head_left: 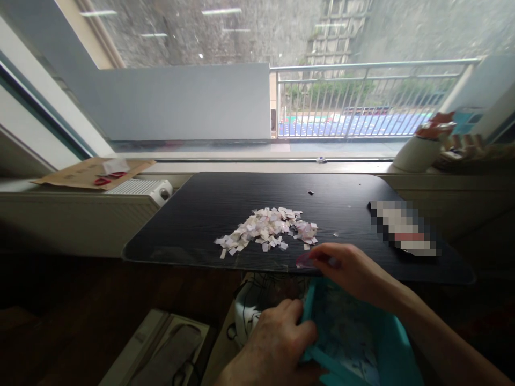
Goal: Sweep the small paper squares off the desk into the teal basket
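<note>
A heap of small white and pinkish paper scraps (267, 229) lies on the dark table top (193, 225). My right hand (350, 271) hovers at the table's near edge, fingers pinched on a small pink piece (304, 261) just in front of the heap. My left hand (276, 346) is lower down, below the table edge, fingers closed on the rim of a teal bag (354, 338) with a pale printed inside. The bag hangs open under my right forearm.
A blurred-out object (404, 228) lies at the table's right. A white radiator (140, 187) and a cardboard sheet (90, 172) sit on the sill at left. A white pot (418, 153) stands at the right of the window. Cables (251, 292) hang under the table.
</note>
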